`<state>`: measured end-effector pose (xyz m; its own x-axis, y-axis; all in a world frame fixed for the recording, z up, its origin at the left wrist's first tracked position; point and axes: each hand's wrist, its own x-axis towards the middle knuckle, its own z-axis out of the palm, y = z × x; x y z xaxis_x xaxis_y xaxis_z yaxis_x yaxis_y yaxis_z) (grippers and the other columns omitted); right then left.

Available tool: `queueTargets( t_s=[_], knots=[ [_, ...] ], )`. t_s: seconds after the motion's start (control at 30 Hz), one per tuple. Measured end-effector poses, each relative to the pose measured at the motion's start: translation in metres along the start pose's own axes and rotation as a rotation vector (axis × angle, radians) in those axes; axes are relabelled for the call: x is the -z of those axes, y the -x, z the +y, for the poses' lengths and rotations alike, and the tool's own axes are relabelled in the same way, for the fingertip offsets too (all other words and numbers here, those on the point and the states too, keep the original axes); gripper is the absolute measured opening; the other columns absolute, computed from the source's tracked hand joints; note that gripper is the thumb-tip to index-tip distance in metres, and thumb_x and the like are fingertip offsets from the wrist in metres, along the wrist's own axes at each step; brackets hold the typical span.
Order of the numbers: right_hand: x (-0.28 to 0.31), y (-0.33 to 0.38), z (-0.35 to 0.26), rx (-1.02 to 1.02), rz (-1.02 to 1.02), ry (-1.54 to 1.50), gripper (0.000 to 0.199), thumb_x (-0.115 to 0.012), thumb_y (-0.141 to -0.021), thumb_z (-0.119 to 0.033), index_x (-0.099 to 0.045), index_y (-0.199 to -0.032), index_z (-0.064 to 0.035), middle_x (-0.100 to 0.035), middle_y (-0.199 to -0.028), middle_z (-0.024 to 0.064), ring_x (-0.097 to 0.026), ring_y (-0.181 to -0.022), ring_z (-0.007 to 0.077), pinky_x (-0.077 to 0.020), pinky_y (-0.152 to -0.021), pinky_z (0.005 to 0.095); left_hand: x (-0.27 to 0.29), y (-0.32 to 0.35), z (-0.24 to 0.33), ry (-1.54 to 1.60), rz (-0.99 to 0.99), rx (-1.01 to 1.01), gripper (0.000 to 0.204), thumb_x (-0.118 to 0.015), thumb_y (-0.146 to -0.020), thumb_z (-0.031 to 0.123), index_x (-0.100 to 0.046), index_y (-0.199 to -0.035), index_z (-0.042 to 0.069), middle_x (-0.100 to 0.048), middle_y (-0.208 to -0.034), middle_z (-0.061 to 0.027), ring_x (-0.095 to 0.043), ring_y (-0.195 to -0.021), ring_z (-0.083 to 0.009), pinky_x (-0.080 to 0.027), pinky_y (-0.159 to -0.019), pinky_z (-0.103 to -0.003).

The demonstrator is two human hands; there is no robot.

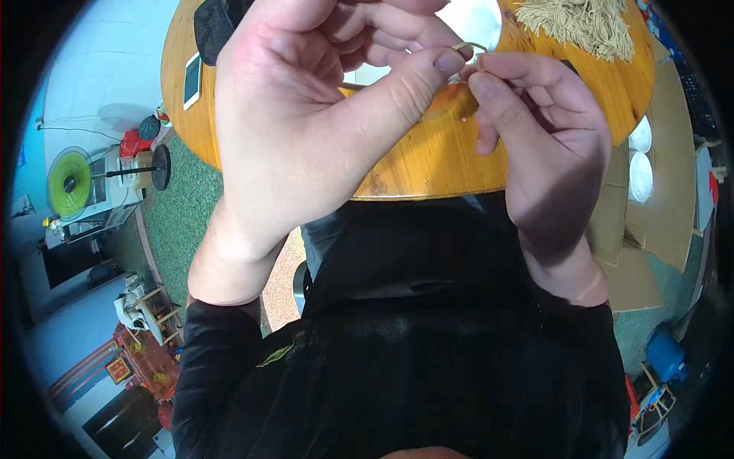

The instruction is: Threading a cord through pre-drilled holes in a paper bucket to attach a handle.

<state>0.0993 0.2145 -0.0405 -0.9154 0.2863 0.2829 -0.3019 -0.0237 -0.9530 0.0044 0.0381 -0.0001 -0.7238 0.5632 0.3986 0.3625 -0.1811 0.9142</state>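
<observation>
Head view: fingers (498, 99) pinch strand (477, 45); red sign (118, 371), marks illegible.

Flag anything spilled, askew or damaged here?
Nothing looks clearly spilled or damaged. Slightly odd: a slim green leaf-shaped mark, bright against the black fabric top, left of centre; maybe a print. The shaggy heap of tan strands on the round orange-brown wooden table has untidy, straggling ends.

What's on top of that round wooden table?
On the table: a phone, a black mesh item, something white and a heap of tan strands. The left hand and right hand hide whatever's directly behind them.
</observation>
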Motion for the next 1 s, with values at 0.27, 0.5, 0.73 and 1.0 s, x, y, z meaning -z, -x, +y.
queueTargets(
  t_s=[0.27, 0.5, 0.73, 1.0],
  knots=[
    [-0.009, 0.004, 0.024, 0.075, 0.091, -0.300, 0.018, -0.067, -0.106, 0.001, -0.070, -0.124, 0.0038, -0.079, -0.111, 0.0131, -0.071, -0.091, 0.0127, -0.0552, -0.075, 0.0265, -0.001, -0.002, 0.002, 0.076, -0.002, 0.046, 0.038, -0.077, -0.096, -0.010, -0.059, -0.128, 0.000, -0.074, -0.109, -0.0112, -0.075, -0.102, -0.0152, -0.061, -0.093, -0.029],
    [0.003, -0.004, -0.001, -0.048, -0.053, 0.032, 0.018, -0.067, -0.106, -0.001, -0.072, -0.122, 0.0055, -0.079, -0.108, 0.0124, -0.072, -0.087, 0.0133, -0.0580, -0.079, 0.0266, -0.004, -0.002, 0.011, -0.009, -0.006, 0.041, 0.038, -0.074, -0.097, -0.011, -0.056, -0.129, -0.002, -0.074, -0.110, -0.0122, -0.074, -0.104, -0.0153, -0.060, -0.094, -0.029],
    [0.018, -0.013, -0.013, -0.117, -0.103, 0.131, 0.019, -0.066, -0.105, -0.001, -0.073, -0.122, 0.0051, -0.079, -0.105, 0.0108, -0.073, -0.088, 0.0132, -0.0593, -0.081, 0.0275, 0.002, -0.020, 0.005, -0.219, -0.235, -0.247, 0.033, -0.076, -0.093, -0.012, -0.063, -0.122, -0.004, -0.075, -0.107, -0.0130, -0.074, -0.102, -0.0157, -0.059, -0.092, -0.030],
    [0.032, -0.023, -0.011, -0.212, -0.258, 0.132, 0.012, -0.070, -0.105, -0.006, -0.075, -0.113, 0.0013, -0.078, -0.094, 0.0084, -0.076, -0.085, 0.0160, -0.0593, -0.083, 0.0270, 0.000, -0.033, -0.009, -0.135, -0.240, -0.155, 0.027, -0.078, -0.093, -0.013, -0.068, -0.116, -0.002, -0.075, -0.106, -0.0072, -0.073, -0.096, -0.0108, -0.061, -0.087, -0.025]
  ],
)
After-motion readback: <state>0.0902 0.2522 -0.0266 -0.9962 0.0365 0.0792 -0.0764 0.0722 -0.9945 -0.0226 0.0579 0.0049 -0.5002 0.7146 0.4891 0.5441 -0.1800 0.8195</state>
